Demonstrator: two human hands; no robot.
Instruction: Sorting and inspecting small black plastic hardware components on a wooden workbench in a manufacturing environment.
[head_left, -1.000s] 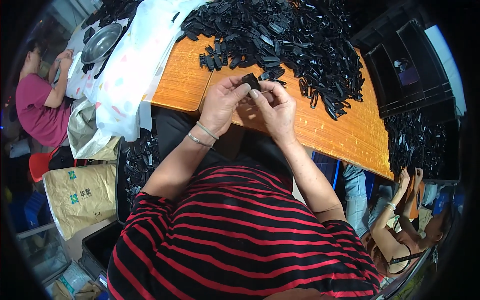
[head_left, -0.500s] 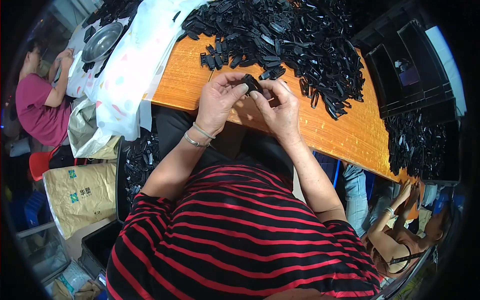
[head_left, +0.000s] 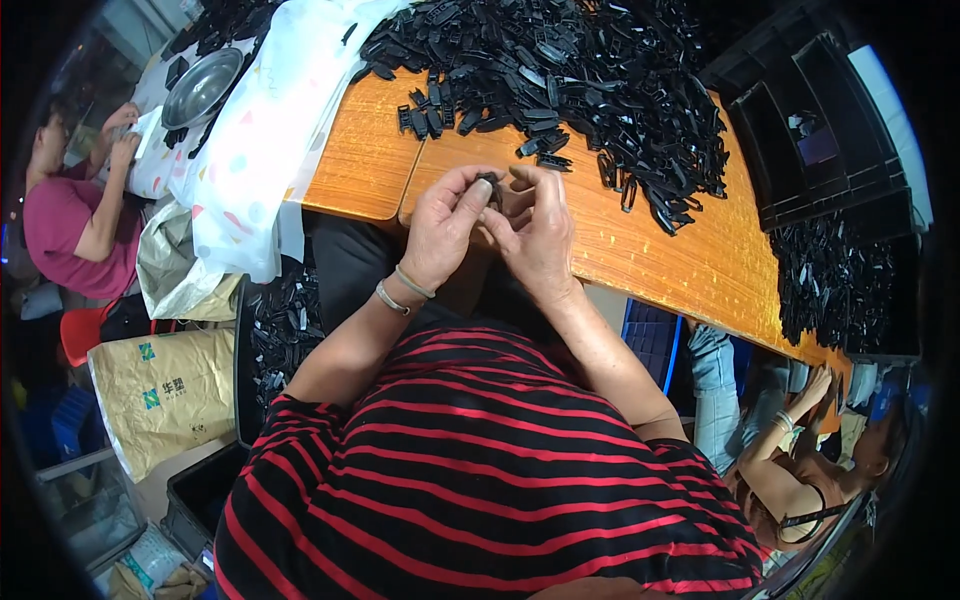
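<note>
Over the table's near edge, my left hand (head_left: 447,217) pinches a small black plastic piece (head_left: 491,187) between thumb and fingers. My right hand (head_left: 537,232) is close against it from the other side, its thumb near the piece's lower end and its fingers curled. Fingers hide much of the piece, so its exact kind cannot be made out. Just beyond my hands, a large pile of narrow black plastic pieces (head_left: 540,75) spreads over the wooden table (head_left: 680,265). A few of them (head_left: 425,118) lie apart at the pile's near left.
Black crates (head_left: 830,130) stand at the right, one holding more black pieces (head_left: 835,290). Left are a patterned white sheet (head_left: 245,150), a metal bowl (head_left: 203,88) and a paper sack (head_left: 165,395). One person (head_left: 80,225) sits at far left, another (head_left: 790,480) at lower right.
Both hands have drawn slightly nearer and left, and the held piece has turned and sits lower. My right fingers have shifted their hold. The person at far left has moved their arms.
</note>
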